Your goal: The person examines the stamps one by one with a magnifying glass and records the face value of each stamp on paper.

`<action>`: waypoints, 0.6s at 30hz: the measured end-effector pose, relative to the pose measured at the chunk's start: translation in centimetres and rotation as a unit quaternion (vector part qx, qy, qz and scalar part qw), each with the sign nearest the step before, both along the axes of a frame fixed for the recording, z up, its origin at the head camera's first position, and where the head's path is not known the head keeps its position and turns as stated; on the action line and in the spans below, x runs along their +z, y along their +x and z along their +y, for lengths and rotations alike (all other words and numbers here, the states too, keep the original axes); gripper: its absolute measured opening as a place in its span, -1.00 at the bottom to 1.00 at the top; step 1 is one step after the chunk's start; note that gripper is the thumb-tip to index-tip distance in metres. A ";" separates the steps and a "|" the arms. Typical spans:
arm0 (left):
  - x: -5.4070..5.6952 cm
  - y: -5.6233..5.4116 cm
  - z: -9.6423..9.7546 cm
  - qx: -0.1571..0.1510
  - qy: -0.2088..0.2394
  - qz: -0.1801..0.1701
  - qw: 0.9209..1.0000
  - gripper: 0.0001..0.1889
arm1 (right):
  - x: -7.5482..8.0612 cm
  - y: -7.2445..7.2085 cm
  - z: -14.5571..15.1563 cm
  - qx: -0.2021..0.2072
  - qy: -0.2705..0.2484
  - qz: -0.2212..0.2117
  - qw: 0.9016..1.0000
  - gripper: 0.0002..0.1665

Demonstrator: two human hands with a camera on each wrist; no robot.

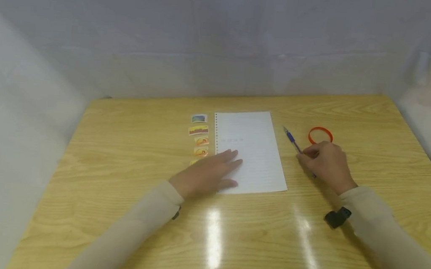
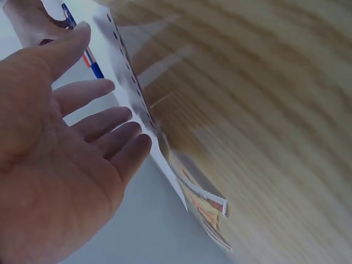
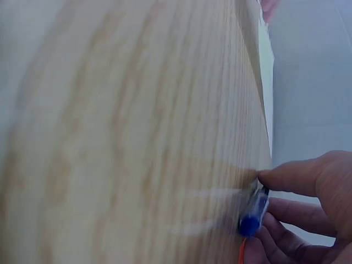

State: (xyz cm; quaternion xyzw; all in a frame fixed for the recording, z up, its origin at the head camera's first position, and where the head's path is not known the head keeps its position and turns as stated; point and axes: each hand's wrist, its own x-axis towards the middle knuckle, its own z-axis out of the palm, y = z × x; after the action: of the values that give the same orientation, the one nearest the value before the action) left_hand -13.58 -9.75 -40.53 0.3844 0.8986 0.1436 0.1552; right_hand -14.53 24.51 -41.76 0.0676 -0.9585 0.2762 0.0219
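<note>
A blue-ended ballpoint pen (image 1: 290,137) lies slantwise on the table, right of a white punched sheet of paper (image 1: 252,154). My right hand (image 1: 327,164) pinches the pen's barrel between thumb and fingers; in the right wrist view its blue end (image 3: 250,224) points toward the camera. My left hand (image 1: 209,174) lies over the sheet's lower left part, fingers spread and straight, holding nothing. Faint writing shows on the paper above the left fingertips. Left of the sheet runs a column of small colourful stamps (image 1: 198,130), the lowest partly hidden by the left hand.
A thin red ring-shaped band (image 1: 321,128) lies just beyond the right hand. The wooden table (image 1: 123,144) ends at a white cloth backdrop (image 1: 223,38) behind, with more white cloth at both sides. A black device (image 1: 337,217) sits on the right wrist.
</note>
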 end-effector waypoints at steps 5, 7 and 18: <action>0.0 0.2 0.1 -0.016 -0.007 0.009 1.000 -0.36 | -0.2 -0.1 -0.1 -0.004 0.001 0.020 1.000 -0.72; -0.1 0.2 0.1 -0.019 -0.004 0.014 1.000 -0.37 | -0.3 -0.1 -0.1 -0.008 -0.003 0.024 1.000 -0.73; -0.2 0.0 0.1 -0.028 0.009 0.032 0.999 -0.39 | 0.4 -0.6 0.5 -0.025 -0.048 0.020 0.998 -0.68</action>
State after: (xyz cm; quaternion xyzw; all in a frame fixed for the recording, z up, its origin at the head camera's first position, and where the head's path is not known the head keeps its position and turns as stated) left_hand -13.54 -9.62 -40.75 0.4147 0.8909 0.1350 0.1269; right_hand -15.09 24.98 -41.32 0.0482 -0.9449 0.3198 0.0513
